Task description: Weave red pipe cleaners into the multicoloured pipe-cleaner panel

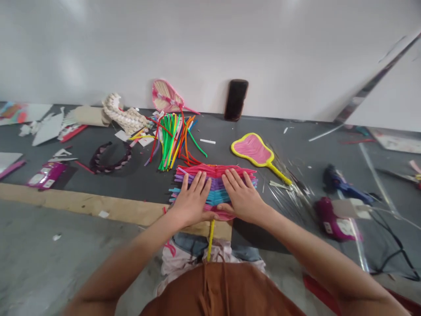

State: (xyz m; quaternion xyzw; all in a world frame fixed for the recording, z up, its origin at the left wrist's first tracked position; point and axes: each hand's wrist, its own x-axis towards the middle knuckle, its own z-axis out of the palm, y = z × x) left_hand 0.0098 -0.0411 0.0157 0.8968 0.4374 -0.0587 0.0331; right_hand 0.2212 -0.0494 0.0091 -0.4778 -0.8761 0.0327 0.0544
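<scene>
A panel of bent pipe cleaners (215, 184) lies at the table's near edge, with red-pink, purple, blue and pink bands meeting along a middle line. Flat on its left half rests my left hand (192, 202), fingers stretched forward. My right hand (245, 199) lies the same way on the right half, its thumb pointing inward. A yellow stem (211, 239) sticks out of the panel toward my body. Beyond the panel is a loose bundle of coloured pipe cleaners (169, 142). To the right lies a pink paddle shape with a yellow edge and handle (253, 149).
At the back, a phone (236, 100) and a pink leaf-shaped piece (167, 96) lean against the white wall. A dark braided headband (112, 157) lies left. Thin wires (289, 193), a blue glue gun (348, 186) and a purple pack (332, 219) are right.
</scene>
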